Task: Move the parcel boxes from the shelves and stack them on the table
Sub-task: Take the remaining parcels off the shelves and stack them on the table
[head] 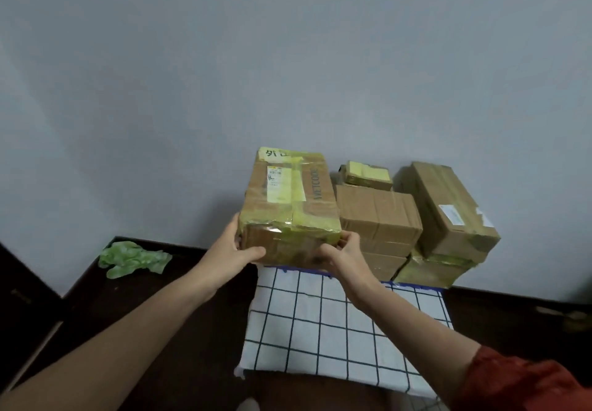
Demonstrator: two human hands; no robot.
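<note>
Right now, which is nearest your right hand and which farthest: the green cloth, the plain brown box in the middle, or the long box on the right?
1. Plain brown box: just beyond the right hand gripping the taped box, middle stack.
2. Long box: atop the far-right stack.
3. Green cloth: far off to the left.

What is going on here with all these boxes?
A person holds the yellow-taped box with the left hand and the right hand, one at each near corner. It is at the far edge of the checked cloth on the dark table; I cannot tell if it rests there. Other parcel boxes stand stacked just to its right.
</note>
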